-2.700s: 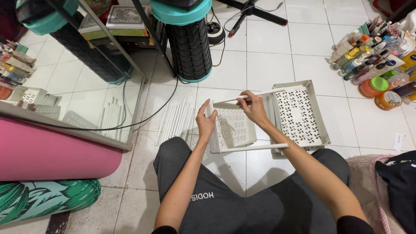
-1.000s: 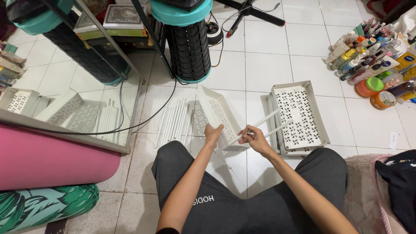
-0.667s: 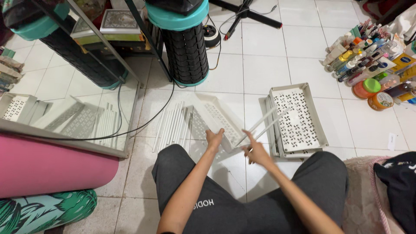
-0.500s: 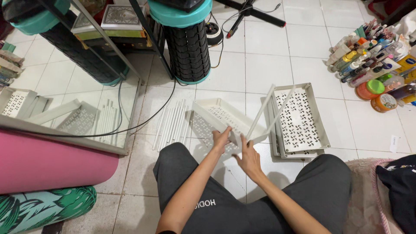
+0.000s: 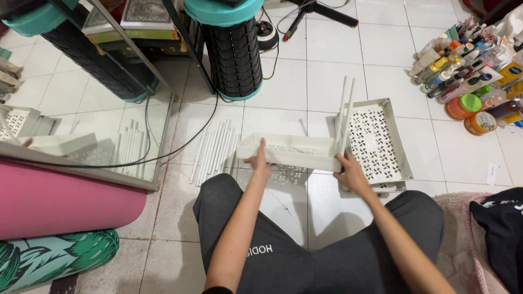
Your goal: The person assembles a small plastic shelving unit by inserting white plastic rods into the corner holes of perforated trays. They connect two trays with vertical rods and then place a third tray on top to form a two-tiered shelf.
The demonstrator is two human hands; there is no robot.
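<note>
I hold a white perforated plastic shelf tray (image 5: 289,151) level above the tiled floor, its long side wall facing me. My left hand (image 5: 257,160) grips its left end. My right hand (image 5: 348,173) grips its right end. Two white tubes (image 5: 345,111) stand up from the tray's right corners, side by side. A stack of matching white trays (image 5: 381,142) lies on the floor just right of my right hand. Several loose white tubes (image 5: 217,149) lie on the floor left of the held tray.
A leaning mirror (image 5: 81,120) stands at left, with a pink rolled mat (image 5: 65,201) and a green leaf-print roll (image 5: 54,258) below it. A black and teal cylinder (image 5: 234,46) stands ahead. Bottles and jars (image 5: 468,71) crowd the right. A black cable (image 5: 185,141) crosses the tiles.
The tray turned from tilted on edge to level. Its two tubes swung from pointing right to standing upright. My hands shifted to the tray's two ends.
</note>
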